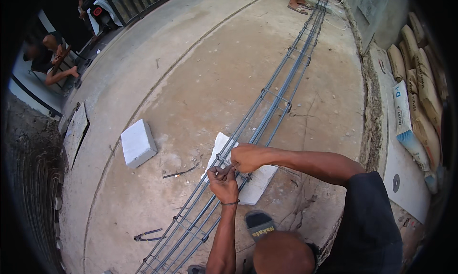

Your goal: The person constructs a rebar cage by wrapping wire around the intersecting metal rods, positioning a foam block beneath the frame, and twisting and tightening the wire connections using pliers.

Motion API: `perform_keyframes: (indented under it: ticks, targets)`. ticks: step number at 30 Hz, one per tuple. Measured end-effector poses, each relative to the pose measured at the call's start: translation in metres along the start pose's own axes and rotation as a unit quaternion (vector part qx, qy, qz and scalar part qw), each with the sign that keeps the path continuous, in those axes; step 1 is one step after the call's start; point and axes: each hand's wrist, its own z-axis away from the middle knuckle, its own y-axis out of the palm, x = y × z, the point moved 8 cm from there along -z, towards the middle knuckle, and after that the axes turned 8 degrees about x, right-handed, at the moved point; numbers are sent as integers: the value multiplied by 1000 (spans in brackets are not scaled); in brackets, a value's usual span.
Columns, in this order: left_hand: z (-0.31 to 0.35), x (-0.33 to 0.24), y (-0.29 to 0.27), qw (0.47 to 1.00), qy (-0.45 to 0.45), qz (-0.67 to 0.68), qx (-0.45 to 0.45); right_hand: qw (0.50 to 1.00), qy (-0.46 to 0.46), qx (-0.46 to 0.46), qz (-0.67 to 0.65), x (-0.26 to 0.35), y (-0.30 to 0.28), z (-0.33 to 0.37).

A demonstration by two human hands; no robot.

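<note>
A long cage of steel rebar [277, 96] with square stirrups runs from the lower left to the far top right. Both my hands meet at one stirrup of it, over a white slab [256, 190] lying beneath the bars. My left hand [223, 183], a dark band at its wrist, is closed with the fingertips pinched together. Reaching in from the right, my right hand [244, 158] is curled into a fist against the bars. Whatever the fingers grip is too small or hidden to make out. Left of the cage lie dark pincers [149, 236] and some thin wire [181, 171].
A white block [137, 141] sits on the concrete at left. Stacked paper sacks [420, 92] line the right wall. Another person's sandalled feet [298, 9] stand by the cage's far end. Someone sits [52, 59] at far left. My slippered foot [260, 225] is beside the slab.
</note>
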Motion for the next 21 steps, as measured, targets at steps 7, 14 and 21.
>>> perform_keyframes:
  ticks: [7, 14, 21]
  targets:
    - [-33, -15, 5, 989, -52, -21, 137, 890, 219, 158, -367, -29, -4, -38]
    - [-64, 16, 2, 963, -165, -4, 215, 992, -8, -68, -106, -3, -50, -4]
    - [-63, 23, 2, 962, -167, 68, 205, 949, -39, -274, 152, 29, 43, 35]
